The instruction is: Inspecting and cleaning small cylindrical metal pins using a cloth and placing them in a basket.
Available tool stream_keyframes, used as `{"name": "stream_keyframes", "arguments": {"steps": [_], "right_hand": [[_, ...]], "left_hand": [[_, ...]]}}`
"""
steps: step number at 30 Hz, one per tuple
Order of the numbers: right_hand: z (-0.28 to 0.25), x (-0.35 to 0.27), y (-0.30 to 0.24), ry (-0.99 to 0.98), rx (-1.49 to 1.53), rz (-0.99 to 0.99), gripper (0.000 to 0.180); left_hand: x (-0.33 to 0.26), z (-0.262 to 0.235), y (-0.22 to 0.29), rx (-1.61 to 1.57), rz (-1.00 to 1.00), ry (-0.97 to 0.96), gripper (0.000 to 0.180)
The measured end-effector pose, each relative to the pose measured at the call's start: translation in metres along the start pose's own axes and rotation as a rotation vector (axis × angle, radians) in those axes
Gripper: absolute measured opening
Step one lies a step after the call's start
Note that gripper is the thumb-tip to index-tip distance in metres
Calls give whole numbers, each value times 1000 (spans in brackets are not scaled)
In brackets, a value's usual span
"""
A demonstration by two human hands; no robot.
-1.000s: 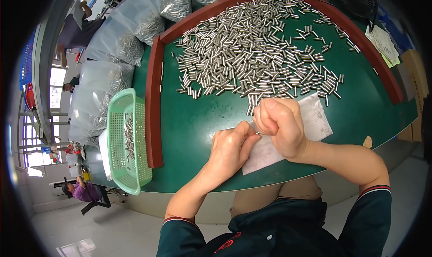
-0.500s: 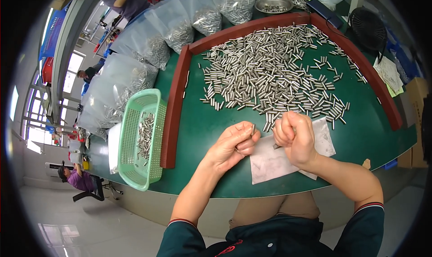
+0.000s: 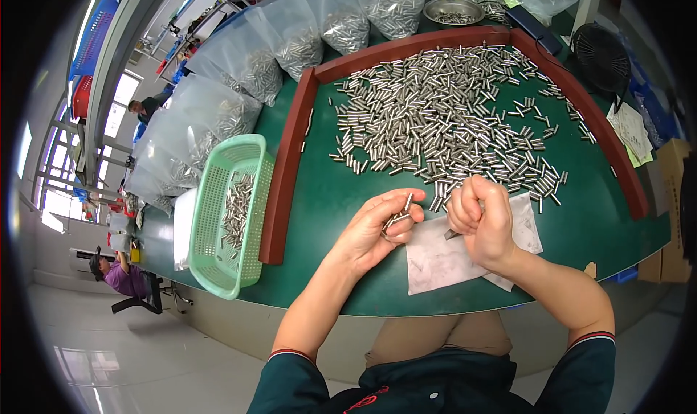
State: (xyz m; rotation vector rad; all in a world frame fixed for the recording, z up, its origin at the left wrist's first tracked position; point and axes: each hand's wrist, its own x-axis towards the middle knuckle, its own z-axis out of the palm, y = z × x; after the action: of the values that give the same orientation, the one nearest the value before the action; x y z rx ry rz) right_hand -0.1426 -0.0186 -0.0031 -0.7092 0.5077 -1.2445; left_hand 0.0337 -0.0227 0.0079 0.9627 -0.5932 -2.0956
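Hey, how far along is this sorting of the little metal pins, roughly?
Done so far: a modest layer of pins lies in the green basket beside the tray. In hand: the left hand holds a few metal pins in its grip, and the right hand is closed on a small dark tool over the white paper. Left: a large pile of pins still covers the green table inside the red-brown frame, so most remains.

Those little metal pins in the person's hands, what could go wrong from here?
The left hand holds several metal pins loosely, so one might slip and roll off the green table edge. The right hand grips a small dark tool near the left fingers; a slip might nick them.
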Motion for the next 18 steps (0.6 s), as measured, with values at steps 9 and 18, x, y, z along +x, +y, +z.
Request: {"name": "stream_keyframes", "arguments": {"steps": [9, 18], "right_hand": [[0, -2, -1, 21, -8, 22, 38], [3, -2, -2, 2, -28, 18, 38]], "left_hand": [[-45, -9, 42, 1460, 1100, 766, 12], [-128, -88, 108, 1813, 785, 1482, 17]]}}
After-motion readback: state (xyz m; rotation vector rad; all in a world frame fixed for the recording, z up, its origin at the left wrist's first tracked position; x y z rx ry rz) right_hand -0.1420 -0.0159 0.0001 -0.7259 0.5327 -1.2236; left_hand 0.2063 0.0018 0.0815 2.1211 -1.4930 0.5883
